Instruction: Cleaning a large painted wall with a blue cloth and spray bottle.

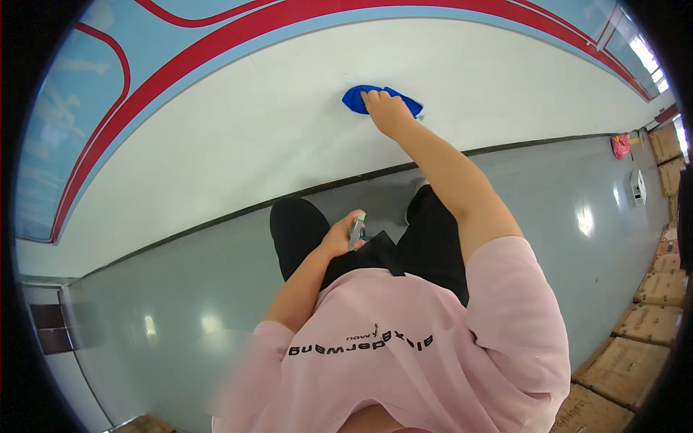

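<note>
Our right hand presses flat on a blue cloth against the white wall while our left hand grips a small spray bottle at the waist; we judge wiping is underway, calling for steady strokes.

Cardboard cartons: brown, box-shaped, stacked in a row along the floor's edge from 3 to 5 o'clock, dark printing on their sides.

Further cartons: brown, same kind, stacked at 2 o'clock near the wall's far end.

Small white box-like unit: stands on the grey floor at 3 o'clock, just beside the upper cartons; whether it is a package cannot be told.

Pink bag-like item: on the floor at 2 o'clock, against the wall's base.
</note>
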The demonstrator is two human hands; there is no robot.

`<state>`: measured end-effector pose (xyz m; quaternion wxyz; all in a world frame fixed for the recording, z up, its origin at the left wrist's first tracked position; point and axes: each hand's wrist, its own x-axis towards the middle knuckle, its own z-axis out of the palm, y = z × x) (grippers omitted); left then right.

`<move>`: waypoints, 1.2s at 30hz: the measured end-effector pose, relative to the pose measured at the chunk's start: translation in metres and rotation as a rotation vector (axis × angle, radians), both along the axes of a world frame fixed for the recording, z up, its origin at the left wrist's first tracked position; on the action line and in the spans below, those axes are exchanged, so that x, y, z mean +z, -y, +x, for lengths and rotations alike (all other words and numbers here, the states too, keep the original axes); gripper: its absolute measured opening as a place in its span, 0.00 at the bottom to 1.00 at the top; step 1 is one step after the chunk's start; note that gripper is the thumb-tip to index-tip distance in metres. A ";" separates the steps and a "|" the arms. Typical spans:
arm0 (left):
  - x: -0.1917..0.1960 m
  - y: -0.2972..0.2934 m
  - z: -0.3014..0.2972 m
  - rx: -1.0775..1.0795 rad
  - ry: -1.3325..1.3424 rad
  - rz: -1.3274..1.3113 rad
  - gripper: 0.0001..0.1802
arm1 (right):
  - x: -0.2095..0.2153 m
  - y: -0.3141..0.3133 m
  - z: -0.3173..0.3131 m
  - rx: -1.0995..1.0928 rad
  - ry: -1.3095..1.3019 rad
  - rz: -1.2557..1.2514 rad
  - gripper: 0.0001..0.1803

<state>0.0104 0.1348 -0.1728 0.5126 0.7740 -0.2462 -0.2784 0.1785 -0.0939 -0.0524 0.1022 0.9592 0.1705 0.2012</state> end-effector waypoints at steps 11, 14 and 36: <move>-0.005 -0.001 0.003 0.016 -0.083 0.018 0.39 | 0.118 0.009 0.026 0.132 0.482 -0.039 0.25; -0.002 0.006 0.007 -0.013 -0.153 0.049 0.40 | 0.090 0.010 0.042 0.113 0.505 0.061 0.22; -0.011 0.001 0.005 0.015 -0.176 0.100 0.37 | 0.014 0.107 0.005 -0.380 0.316 0.674 0.25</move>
